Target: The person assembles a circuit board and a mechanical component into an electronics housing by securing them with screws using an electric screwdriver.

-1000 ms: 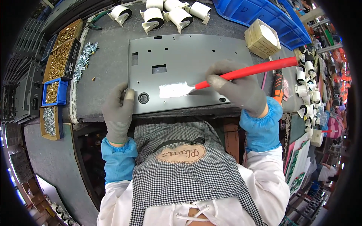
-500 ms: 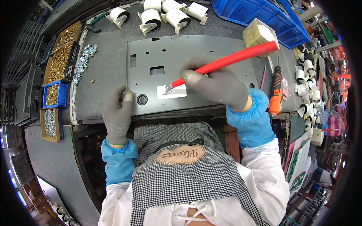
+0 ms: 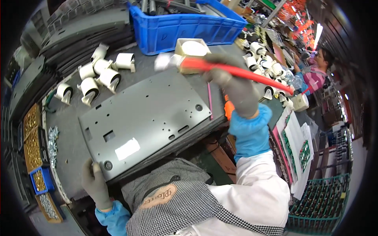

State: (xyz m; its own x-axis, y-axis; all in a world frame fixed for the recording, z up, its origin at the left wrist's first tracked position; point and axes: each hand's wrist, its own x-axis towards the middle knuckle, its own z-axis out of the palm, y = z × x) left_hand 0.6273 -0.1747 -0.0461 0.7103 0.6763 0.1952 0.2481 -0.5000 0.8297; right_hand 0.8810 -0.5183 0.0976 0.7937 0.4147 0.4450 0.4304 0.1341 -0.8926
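Observation:
My right hand (image 3: 238,88), in a grey glove, grips a red-handled brush (image 3: 252,74). Its white bristle end is blurred and points left, just beside a square cream pot (image 3: 182,51) of white stuff. Before me on the bench lies a dark grey metal panel (image 3: 153,106) with holes and slots, tilted up to the right. A white rectangular patch (image 3: 127,148) shows on its near left part, behind a round black ring (image 3: 107,165) at the corner. My gloved left hand (image 3: 95,185) has its bent fingers at that corner, closed on the panel's edge.
White casters (image 3: 89,89) stand behind the panel. A blue crate (image 3: 183,29) holds dark parts at the back. Boxes of brass screws (image 3: 33,145) and loose silver screws (image 3: 52,145) lie left. A pink stick (image 3: 210,100) and orange tool (image 3: 229,108) lie right. Another person (image 3: 313,74) is farther right.
My right hand has lifted the brush off the white patch and carried it to the pot. The view has turned right. My left hand stays at the panel's corner.

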